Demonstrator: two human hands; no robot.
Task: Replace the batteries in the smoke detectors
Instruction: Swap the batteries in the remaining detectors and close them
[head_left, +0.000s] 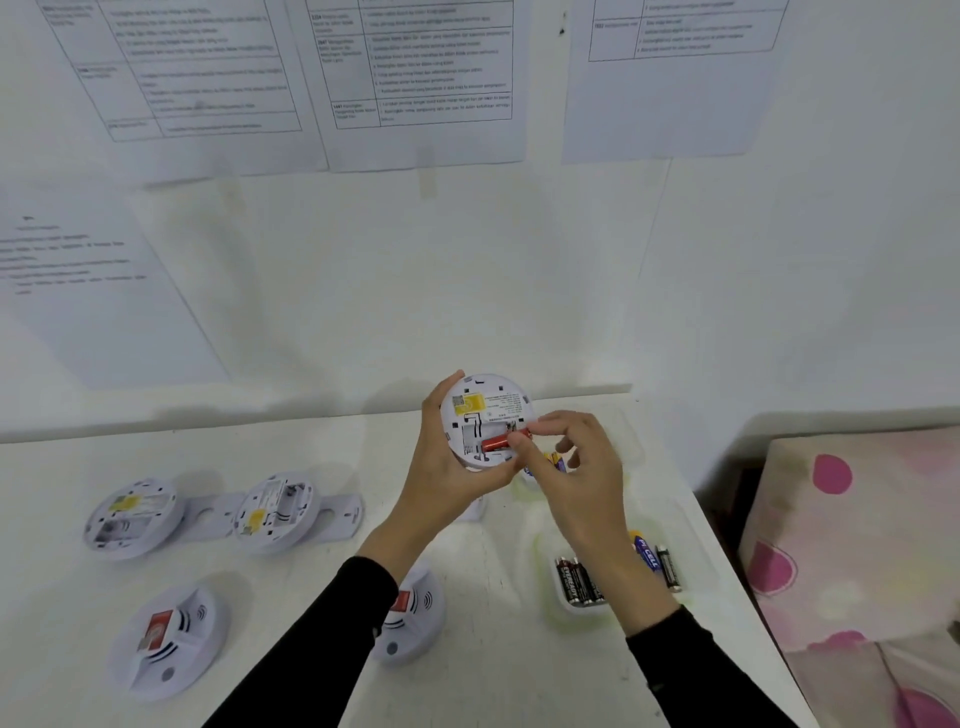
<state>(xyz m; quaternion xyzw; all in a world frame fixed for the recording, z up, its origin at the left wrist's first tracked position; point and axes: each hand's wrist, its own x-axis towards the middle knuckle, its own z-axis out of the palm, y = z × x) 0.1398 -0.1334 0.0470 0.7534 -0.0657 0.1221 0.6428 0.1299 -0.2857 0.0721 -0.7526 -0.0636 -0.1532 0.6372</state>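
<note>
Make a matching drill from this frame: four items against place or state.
1 red battery
2 held detector
3 black batteries
4 near-left detector

A in the white tray
B face up on the table, red sticker
C gripped by the left hand, back to camera
D in the detector's battery bay, pinched by the right hand

Pairs: 1-D, 2-C, 3-A, 4-B
</note>
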